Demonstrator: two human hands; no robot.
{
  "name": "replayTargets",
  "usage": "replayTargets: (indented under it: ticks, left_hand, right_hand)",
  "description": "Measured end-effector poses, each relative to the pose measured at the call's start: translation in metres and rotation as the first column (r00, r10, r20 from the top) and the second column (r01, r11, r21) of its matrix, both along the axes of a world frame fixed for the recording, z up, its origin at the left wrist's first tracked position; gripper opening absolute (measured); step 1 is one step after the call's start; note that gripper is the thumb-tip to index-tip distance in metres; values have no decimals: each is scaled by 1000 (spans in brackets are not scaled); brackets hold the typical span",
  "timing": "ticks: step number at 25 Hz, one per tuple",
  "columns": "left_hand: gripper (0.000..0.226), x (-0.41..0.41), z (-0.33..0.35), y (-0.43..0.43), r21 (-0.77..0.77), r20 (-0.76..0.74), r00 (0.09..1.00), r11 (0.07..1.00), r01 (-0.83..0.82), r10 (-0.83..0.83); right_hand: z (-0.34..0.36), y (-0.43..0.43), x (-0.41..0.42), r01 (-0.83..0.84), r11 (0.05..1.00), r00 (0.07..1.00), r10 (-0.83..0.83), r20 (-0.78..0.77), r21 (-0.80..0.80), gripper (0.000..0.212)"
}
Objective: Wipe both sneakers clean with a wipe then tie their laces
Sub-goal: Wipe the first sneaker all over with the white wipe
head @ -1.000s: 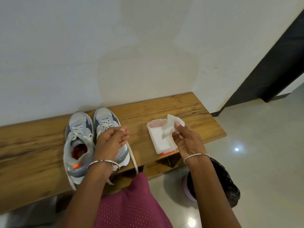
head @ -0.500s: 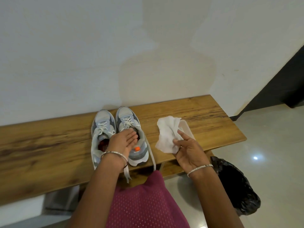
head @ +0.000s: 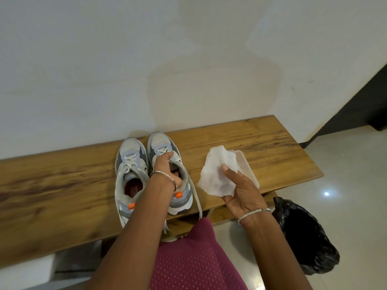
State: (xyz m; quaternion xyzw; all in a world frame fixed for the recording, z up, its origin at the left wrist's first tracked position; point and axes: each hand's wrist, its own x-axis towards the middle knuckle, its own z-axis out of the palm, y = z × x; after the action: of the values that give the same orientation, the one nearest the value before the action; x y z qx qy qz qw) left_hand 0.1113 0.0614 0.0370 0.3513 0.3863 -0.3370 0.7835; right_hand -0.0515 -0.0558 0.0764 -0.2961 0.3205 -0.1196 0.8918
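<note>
On a wooden bench (head: 62, 185) set against a white wall (head: 125, 59), left of middle: two grey-and-white sneakers, side by side and touching, toes to the wall. First, the left sneaker (head: 132, 149): laces loose, red insole (head: 132, 188) exposed, orange tab (head: 132, 205) at the heel. Next, the right sneaker (head: 161, 143): gripped by the left hand (head: 165, 166), curled round the tongue, fingertips down inside the opening. One loose lace (head: 196, 197) trailing over the bench's front edge. Further right, raised above the bench and apart from both sneakers: white wipe (head: 217, 176), crumpled and half spread, pinched by the right hand (head: 243, 191) between thumb and fingers, palm up. Behind the wipe, on the bench: clear plastic tub (head: 245, 164), largely hidden. At far right, on the floor beside the bench: black bin bag (head: 303, 237).
</note>
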Motion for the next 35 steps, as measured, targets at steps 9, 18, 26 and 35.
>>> replayTargets:
  ticks: [9, 18, 26, 35]
  left_hand:
    - [19, -10, -1, -4, -69, -11, 977, 975, -212, 212]
    - [12, -66, 25, 14, -256, 151, 957, 944, -206, 249]
    - [43, -159, 89, 78, -431, 471, 873, 896, 106, 123]
    - [55, -259, 151, 136, -498, 609, 781, 833, 239, 140]
  right_hand:
    - [14, 2, -16, 21, 996, 997, -27, -69, -85, 44]
    - [55, 5, -62, -27, 985, 995, 11, -95, -168, 43]
    - [99, 48, -102, 56, 946, 997, -69, -28, -319, 23]
    - [154, 134, -151, 249, 469, 910, 188, 371, -848, 58]
